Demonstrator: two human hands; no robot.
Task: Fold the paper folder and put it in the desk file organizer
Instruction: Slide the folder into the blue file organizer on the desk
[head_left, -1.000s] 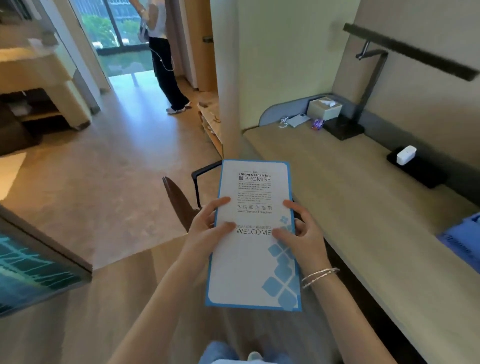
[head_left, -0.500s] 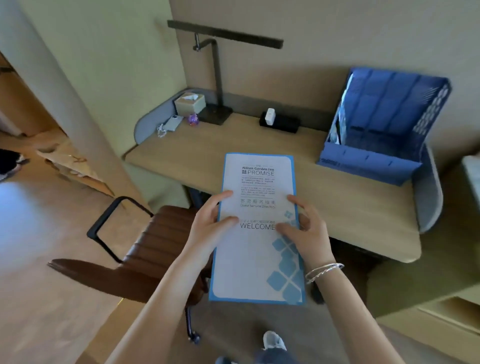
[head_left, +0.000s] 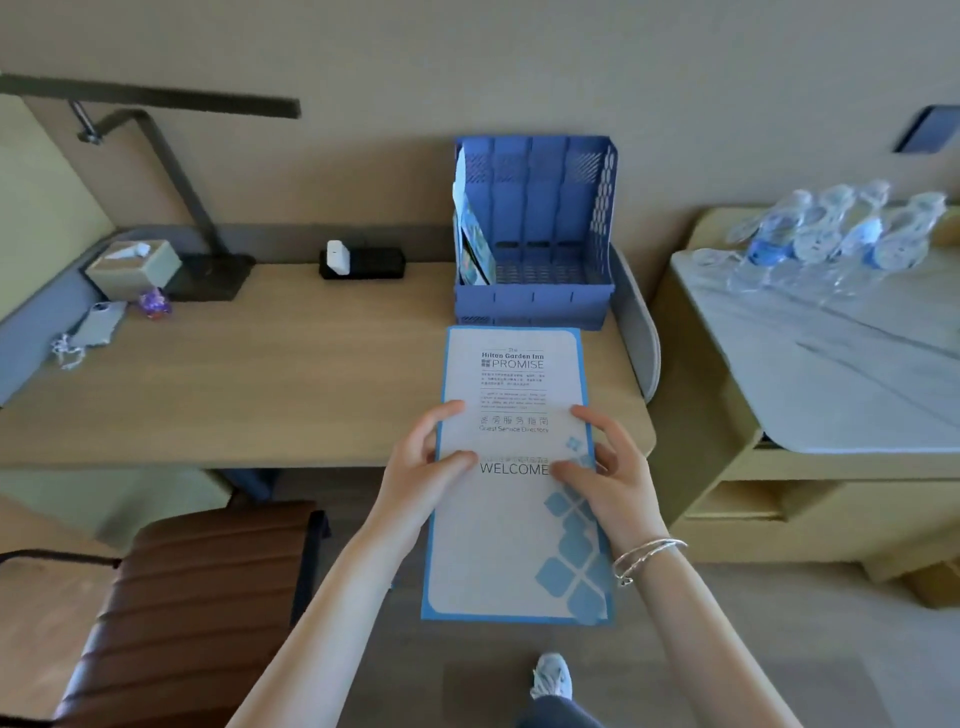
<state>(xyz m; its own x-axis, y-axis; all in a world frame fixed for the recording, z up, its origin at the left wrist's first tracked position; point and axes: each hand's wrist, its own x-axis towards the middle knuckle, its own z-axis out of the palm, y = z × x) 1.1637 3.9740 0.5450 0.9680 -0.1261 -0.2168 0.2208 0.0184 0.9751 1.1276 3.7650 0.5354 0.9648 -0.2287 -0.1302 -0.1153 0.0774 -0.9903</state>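
I hold a folded white paper folder (head_left: 511, 525) with a blue border and "WELCOME" printed on it, flat in front of me over the desk's front edge. My left hand (head_left: 423, 470) grips its left edge, thumb on top. My right hand (head_left: 610, 478) grips its right edge, with bracelets on the wrist. The blue desk file organizer (head_left: 535, 301) stands on the desk just beyond the folder's far end; a leaflet leans in its leftmost slot, and the other slots look bare.
The wooden desk (head_left: 260, 384) carries a black lamp (head_left: 208, 275), a tissue box (head_left: 132, 267), a phone (head_left: 98, 325) and a black holder (head_left: 363, 262). A brown chair (head_left: 197, 597) stands at lower left. A side counter with water bottles (head_left: 831, 228) is to the right.
The view has swung right from the room to face the desk. The organizer now stands straight ahead of the folder. Both hands keep the same grip.
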